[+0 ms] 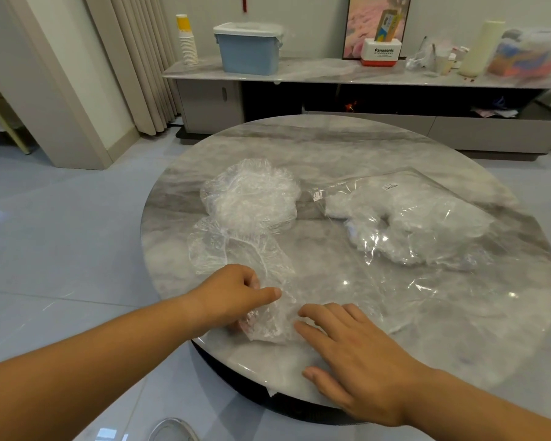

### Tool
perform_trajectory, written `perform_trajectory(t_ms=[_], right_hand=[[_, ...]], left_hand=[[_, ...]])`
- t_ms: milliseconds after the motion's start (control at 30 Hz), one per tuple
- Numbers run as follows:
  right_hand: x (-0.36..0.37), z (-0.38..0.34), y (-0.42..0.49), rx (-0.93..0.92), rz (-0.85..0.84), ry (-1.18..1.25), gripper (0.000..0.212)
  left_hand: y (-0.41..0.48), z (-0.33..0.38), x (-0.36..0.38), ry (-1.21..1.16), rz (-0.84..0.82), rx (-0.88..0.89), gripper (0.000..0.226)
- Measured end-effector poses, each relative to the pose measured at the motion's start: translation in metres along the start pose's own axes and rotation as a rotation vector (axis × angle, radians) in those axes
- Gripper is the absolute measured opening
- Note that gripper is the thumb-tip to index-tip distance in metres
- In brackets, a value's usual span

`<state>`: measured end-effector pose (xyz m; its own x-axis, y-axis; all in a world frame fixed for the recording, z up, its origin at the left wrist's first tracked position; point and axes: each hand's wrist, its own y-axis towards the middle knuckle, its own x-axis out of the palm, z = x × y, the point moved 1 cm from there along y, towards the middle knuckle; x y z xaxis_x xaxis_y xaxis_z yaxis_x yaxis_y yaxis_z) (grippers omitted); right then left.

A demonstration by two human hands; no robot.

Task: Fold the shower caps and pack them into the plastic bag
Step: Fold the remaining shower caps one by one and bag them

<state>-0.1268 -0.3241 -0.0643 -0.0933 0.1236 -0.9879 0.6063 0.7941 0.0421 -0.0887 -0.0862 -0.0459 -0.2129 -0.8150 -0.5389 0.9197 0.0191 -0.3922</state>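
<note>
We look down on a round marble table (347,148). At its near edge our left hand (233,297) pinches a crumpled clear shower cap (268,323), thumb stretched over the film and fingers curled under it. Our right hand (357,354) lies flat and open beside it, fingertips (303,326) touching the cap's right side, holding nothing. The cap in hand looks partly folded, though the clear film makes its edges hard to trace. Beyond the left hand a heap of loose shower caps (252,198) sits on the table, one spread cap (236,253) trailing toward us. To the right lies the plastic bag (427,224), flat, with white bunched caps already inside, well apart from the heap.
</note>
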Motion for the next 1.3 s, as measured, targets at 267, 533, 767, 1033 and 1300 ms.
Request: perform_trajectory(t_ms=[267,533,767,1033,1300], right_hand=[[0.003,0.000,-0.003,-0.070,-0.048,0.015,0.051],[0.000,0.000,-0.010,-0.013,0.008,0.167,0.043],[-0.004,0.007,-0.031,-0.078,0.219,0.049,0.038],[0.004,0.011,-0.037,-0.047,0.104,-0.002,0.034],[0.011,0.015,-0.044,-0.045,0.091,0.146,0.037]], left_hand=[[-0.007,0.008,0.012,-0.537,-0.189,-0.080,0.031],[-0.011,0.019,0.025,-0.735,-0.268,-0.090,0.028],[-0.010,0.023,0.038,-0.621,-0.287,-0.086,0.024],[-0.007,0.033,0.044,-0.559,-0.245,-0.071,0.020],[0.013,0.046,0.028,0.053,-0.075,0.115,0.024]])
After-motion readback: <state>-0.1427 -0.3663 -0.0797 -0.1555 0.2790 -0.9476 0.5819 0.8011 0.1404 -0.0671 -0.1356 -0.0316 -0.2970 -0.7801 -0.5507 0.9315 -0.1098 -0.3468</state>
